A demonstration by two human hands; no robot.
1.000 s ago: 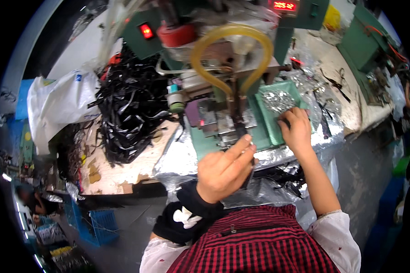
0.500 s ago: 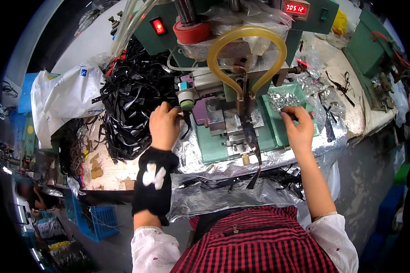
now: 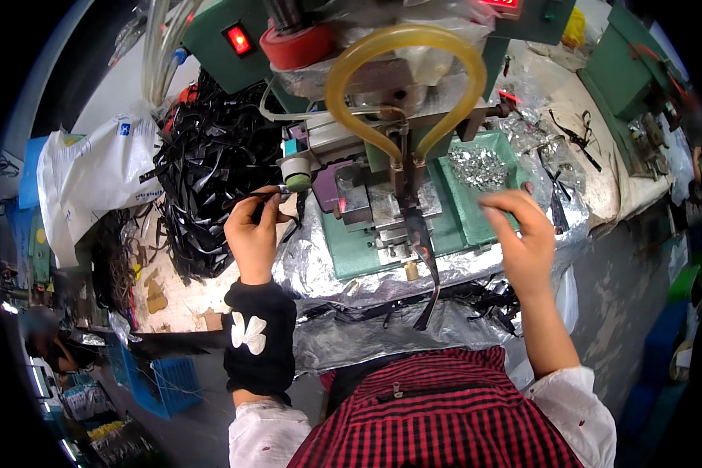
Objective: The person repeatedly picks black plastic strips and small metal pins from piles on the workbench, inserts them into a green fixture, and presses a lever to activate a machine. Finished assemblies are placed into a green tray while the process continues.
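While the person's left hand [image 3: 251,234] pinches one thin black strap [image 3: 246,201] between thumb and fingers, lifting it at the near right edge of a tangled heap of black straps [image 3: 203,179], the right hand [image 3: 522,238] hovers with fingers curled together just near of a green tray of small shiny metal pieces [image 3: 480,168]; whether anything sits between those fingertips cannot be told. Between the two hands stands a green bench press [image 3: 382,226] wrapped at its base in crinkled silver foil [image 3: 312,273], with a looped yellow rubber hose [image 3: 402,78] arching over its middle and a red round cap [image 3: 296,43] at its far left. A finished dark strap [image 3: 425,269] hangs down from the press toward the person's red-and-black checked shirt [image 3: 437,413]. A black sleeve cover with a white bow mark [image 3: 259,343] covers the left forearm. Farther left lies a white plastic bag [image 3: 86,179].
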